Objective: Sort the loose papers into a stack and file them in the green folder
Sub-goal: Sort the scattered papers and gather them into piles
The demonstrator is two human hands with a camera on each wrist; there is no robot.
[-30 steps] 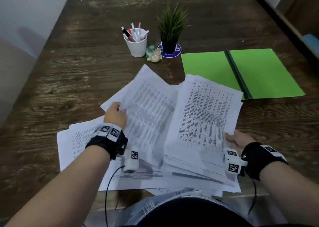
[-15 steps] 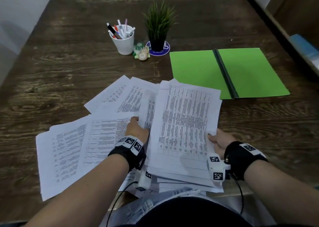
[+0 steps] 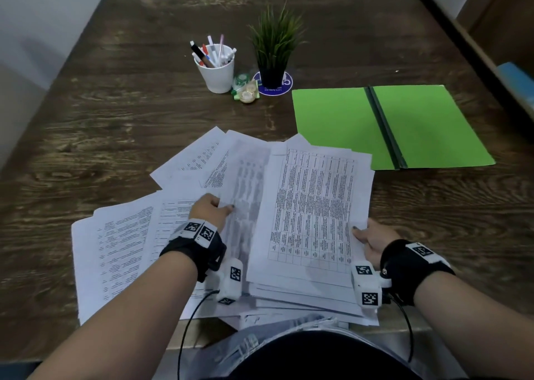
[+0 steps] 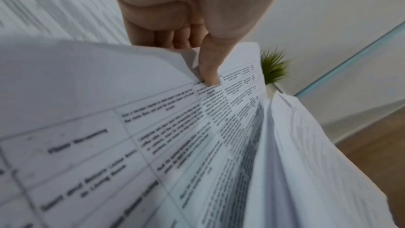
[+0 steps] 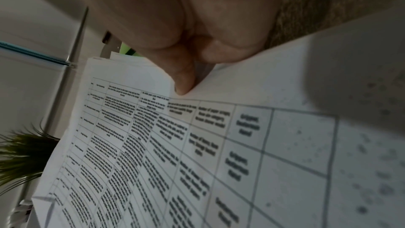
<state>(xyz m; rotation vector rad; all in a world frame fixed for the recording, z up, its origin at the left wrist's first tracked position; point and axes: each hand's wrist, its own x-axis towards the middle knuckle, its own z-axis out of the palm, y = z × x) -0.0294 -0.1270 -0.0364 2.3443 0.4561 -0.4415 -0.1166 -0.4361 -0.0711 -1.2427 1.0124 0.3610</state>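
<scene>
The dark wooden desk has a rough, streaky grain and rounded corners. Thin white papers with printed tables and lines of small black words lie spread out near its front edge, some fanned over each other. On their right side sits a thicker stack of flat sheets. The left hand pinches the edge of one sheet between thumb and curled fingers. The right hand holds the right edge of the stack, thumb on top. The two hands are apart, one on each side of the stack. The green folder lies open and flat behind the stack to the right, smooth, with a dark strip down its middle. A round white cup of pens stands beside a spiky green plant in a black pot.
</scene>
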